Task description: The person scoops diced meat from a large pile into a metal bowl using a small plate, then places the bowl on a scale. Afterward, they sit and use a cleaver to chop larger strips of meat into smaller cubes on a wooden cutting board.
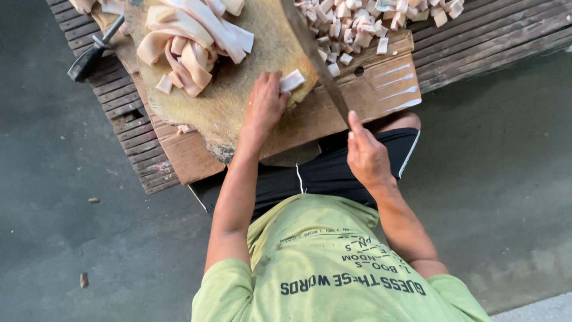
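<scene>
The left hand (264,106) lies flat on the round wooden chopping block (238,98). Its fingers are bent a little and press down on a pale strip (291,80) at the block's edge. It pins the strip down and does not wrap around it.

The right hand (366,156) is closed tight around the handle of a big knife (316,56). The long dark blade points away from the person and sits just beside the pale strip, on its right side.

Farther back on the block is a heap of long pale strips (190,42), all floppy and folded. To the right of the blade is a pile of small cut pieces (363,24). They lie on a flat sheet of brown cardboard (381,89). The cardboard and the block rest on a low wooden slat platform (488,36) on the grey floor.

At the far left, a tool with a black handle (86,59) lies on the slats.
</scene>
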